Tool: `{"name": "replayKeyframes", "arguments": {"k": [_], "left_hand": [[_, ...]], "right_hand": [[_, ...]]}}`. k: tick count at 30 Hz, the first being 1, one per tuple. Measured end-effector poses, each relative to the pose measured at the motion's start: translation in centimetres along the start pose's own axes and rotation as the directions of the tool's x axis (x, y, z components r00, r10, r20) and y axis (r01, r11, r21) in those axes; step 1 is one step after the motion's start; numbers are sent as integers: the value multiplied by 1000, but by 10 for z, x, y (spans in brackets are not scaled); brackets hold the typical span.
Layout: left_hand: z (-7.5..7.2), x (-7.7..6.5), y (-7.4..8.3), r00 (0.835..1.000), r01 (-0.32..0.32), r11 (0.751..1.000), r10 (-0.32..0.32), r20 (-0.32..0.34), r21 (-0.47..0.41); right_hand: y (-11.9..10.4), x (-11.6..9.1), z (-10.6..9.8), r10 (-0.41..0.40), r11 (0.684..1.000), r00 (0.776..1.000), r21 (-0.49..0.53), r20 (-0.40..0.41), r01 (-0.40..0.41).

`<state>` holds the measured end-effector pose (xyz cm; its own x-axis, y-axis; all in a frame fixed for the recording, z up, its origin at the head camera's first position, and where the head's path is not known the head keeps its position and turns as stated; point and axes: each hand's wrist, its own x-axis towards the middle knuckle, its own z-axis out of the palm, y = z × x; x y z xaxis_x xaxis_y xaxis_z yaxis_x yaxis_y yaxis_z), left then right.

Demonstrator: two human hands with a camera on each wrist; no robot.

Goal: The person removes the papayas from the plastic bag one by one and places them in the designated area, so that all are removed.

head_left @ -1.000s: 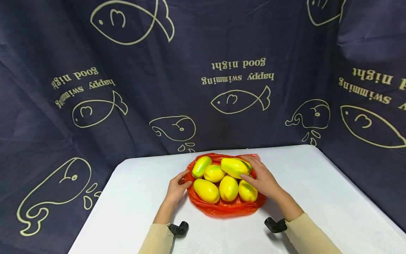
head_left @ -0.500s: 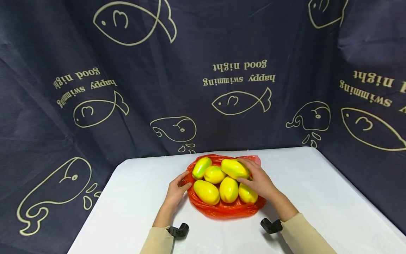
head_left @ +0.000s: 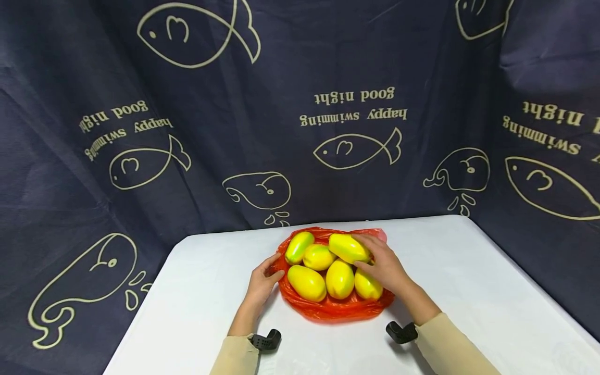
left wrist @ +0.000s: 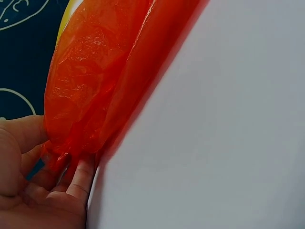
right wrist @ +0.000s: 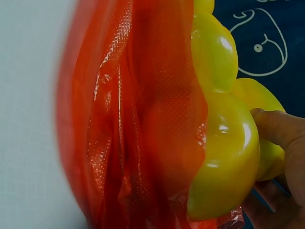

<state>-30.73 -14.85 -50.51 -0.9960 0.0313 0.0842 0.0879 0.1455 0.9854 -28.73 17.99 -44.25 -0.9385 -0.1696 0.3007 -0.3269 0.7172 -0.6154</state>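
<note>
A red plastic bag (head_left: 323, 311) lies spread on the white table, its rim rolled down around several yellow-green mangoes (head_left: 305, 283). At the bag's left side my left hand (head_left: 259, 284) holds the edge. In the left wrist view, gathered red plastic (left wrist: 90, 95) passes between the thumb and fingers of that hand. My right hand (head_left: 386, 264) grips the mango (head_left: 347, 247) at the back right of the pile. Its thumb (right wrist: 271, 125) presses on this mango in the right wrist view, with the fingers partly hidden behind it.
The white-covered table (head_left: 187, 312) stretches to either side of the bag and in front of it. A dark blue curtain (head_left: 262, 130) with fish and whale drawings hangs behind the table and along its sides. A black wrist device (head_left: 266, 340) sits on each forearm.
My right hand has shifted slightly left and now covers the yellow patch that showed behind the gripped mango. The left hand stays at the bag's edge. The mangoes hardly move.
</note>
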Motion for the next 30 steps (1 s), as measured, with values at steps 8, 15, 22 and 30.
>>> {"name": "replayKeyframes", "arguments": {"k": [8,15,22,30], "left_hand": [[1,0,-3,1000,-24,1000,24,-8,-4],[1,-2,-4,996,-70,997,71,-45,20],[2,-1,-4,995,-82,996,84,-60,23],[1,-6,11,996,-72,997,72,-52,0]], "right_hand": [[-1,-3,-3,-7,1000,999,11,-39,7],[2,-6,-9,-24,999,997,40,-72,27],[8,-10,-14,-2,999,993,50,-118,8],[17,-13,-21,28,998,988,55,-154,-20]]}}
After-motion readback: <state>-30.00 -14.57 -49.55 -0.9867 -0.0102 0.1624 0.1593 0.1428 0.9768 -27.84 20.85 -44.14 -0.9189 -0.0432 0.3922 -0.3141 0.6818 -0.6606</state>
